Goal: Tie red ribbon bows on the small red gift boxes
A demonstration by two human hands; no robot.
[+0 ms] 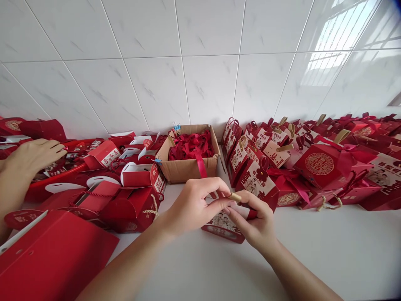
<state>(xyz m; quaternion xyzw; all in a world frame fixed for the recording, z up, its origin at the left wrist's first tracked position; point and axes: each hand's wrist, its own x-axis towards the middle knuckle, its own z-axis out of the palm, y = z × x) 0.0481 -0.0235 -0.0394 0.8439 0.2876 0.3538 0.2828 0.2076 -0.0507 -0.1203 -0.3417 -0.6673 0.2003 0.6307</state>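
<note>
A small red and white gift box with printed figures stands on the white table beneath my hands. My left hand is closed at the box's top, thumb and fingers pinched near a gold ribbon loop. From the carton, a red ribbon runs down behind my left fingers; its end is hidden there. My right hand grips the top of the gift box, its thumb on the printed front and its fingers beside the gold loop. The thumbs nearly meet.
A cardboard carton of red ribbons stands against the tiled wall. Rows of finished-looking gift boxes fill the right. Opened red boxes crowd the left, where another person's hand reaches into a red basin.
</note>
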